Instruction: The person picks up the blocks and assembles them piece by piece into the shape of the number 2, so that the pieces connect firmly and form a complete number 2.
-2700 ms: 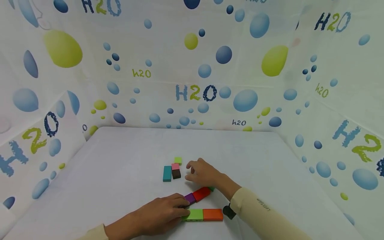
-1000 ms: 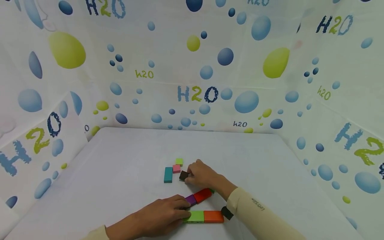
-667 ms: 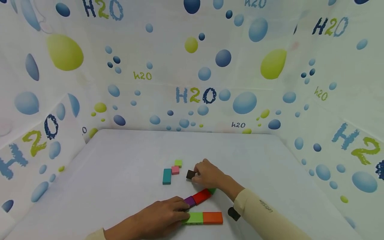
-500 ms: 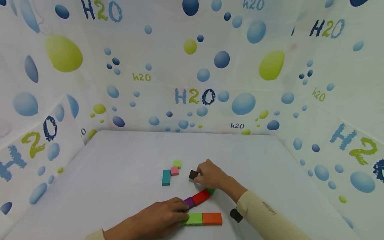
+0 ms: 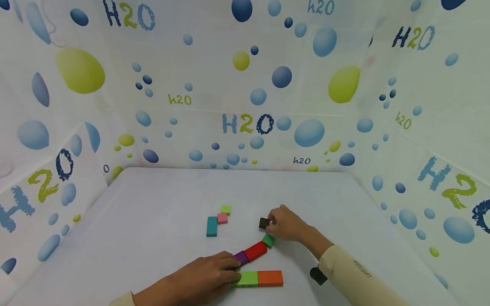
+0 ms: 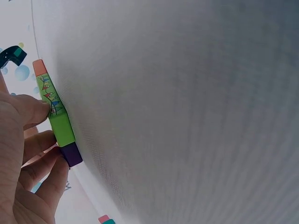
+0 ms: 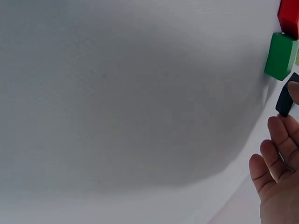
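In the head view, my right hand (image 5: pixel 288 223) pinches a dark brown block (image 5: pixel 264 223) between thumb and fingertips, just beyond a green block (image 5: pixel 268 241). That green block ends a slanted row with a red block (image 5: pixel 255 251) and a purple block (image 5: pixel 241 257). My left hand (image 5: pixel 204 276) holds the near end of the blocks, its thumb on a light green block (image 5: pixel 248 279) that abuts an orange block (image 5: pixel 270 278). The left wrist view shows the thumb on the printed side of the light green block (image 6: pixel 50 95), with bent fingers by a plain green part (image 6: pixel 62 129) and the purple block (image 6: pixel 71 154).
A teal block (image 5: pixel 212 226), a pink block (image 5: pixel 222 218) and a small lime block (image 5: pixel 226 210) lie together farther back on the white table (image 5: pixel 153 204). A dark wrist camera (image 5: pixel 318 276) hangs under the right sleeve. A printed curtain (image 5: pixel 191 63) surrounds the table.
My right hand has taken hold of the dark brown block beside the pink one and carried it right, near the green block. My left hand stays in place.
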{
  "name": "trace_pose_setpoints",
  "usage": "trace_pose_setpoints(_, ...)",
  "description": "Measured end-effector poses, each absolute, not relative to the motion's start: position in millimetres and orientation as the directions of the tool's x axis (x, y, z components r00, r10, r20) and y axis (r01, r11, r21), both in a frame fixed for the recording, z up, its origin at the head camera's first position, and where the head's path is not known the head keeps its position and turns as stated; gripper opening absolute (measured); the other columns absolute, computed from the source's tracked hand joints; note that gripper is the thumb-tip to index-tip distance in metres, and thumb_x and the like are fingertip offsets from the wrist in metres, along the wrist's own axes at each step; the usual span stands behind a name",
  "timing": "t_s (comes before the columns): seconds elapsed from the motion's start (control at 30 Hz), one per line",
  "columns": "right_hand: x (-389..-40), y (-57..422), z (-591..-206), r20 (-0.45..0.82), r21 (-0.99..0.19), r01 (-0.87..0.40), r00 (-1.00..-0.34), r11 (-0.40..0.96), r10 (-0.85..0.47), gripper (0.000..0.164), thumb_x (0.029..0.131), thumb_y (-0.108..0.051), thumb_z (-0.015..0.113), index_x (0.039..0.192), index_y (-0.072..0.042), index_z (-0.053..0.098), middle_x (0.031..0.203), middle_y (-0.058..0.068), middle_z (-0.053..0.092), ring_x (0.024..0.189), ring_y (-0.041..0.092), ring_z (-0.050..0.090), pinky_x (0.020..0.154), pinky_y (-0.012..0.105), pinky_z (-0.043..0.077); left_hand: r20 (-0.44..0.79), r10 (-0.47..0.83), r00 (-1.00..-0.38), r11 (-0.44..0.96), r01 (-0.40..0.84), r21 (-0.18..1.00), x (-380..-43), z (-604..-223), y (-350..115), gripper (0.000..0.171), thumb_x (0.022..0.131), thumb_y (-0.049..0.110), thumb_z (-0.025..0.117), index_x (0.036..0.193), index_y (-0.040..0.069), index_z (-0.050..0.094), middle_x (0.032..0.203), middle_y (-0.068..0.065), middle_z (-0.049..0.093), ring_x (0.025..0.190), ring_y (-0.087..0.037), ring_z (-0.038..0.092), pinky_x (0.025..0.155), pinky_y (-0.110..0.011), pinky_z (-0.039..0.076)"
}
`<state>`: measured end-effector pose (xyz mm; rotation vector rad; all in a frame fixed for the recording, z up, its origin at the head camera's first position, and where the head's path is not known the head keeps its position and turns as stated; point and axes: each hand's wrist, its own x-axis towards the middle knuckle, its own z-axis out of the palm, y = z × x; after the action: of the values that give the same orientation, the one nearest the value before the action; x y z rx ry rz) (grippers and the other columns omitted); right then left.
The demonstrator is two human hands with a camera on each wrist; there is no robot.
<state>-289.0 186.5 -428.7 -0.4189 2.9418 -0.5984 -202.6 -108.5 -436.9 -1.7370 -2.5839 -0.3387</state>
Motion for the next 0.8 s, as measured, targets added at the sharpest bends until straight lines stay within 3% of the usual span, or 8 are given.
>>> trace_pose_setpoints(0.6,-284,200,-431,-0.067,-0.385,-0.245,-0.954,0.890,-0.292,0.024,0.091,-0.018,0.075,0.111,-0.005,0.069,0.097,0.002,0.059,0.092,0.016,0.053,0.085,0.035,0.054,0.155,0.915,-0.371,0.344,0.922,0.177,-206,-438,-108,0.037,0.095,0.022,0.073,0.131,0.026,0.068,0.134,0.005,0.063,0.124,-0.013,0.057,0.091,-0.029,0.058)
trace_pose_setpoints(0.8,-284,200,-435,-0.048,-0.413,-0.279,-0.944,0.867,-0.326,0.023,0.093,-0.015,0.073,0.113,-0.005,0.069,0.101,0.003,0.062,0.095,0.016,0.055,0.088,0.037,0.054,0.146,0.905,-0.401,0.373,0.909,0.186,-206,-435,-112,0.035,0.095,0.021,0.073,0.129,0.027,0.070,0.133,0.006,0.063,0.123,-0.013,0.058,0.090,-0.031,0.058)
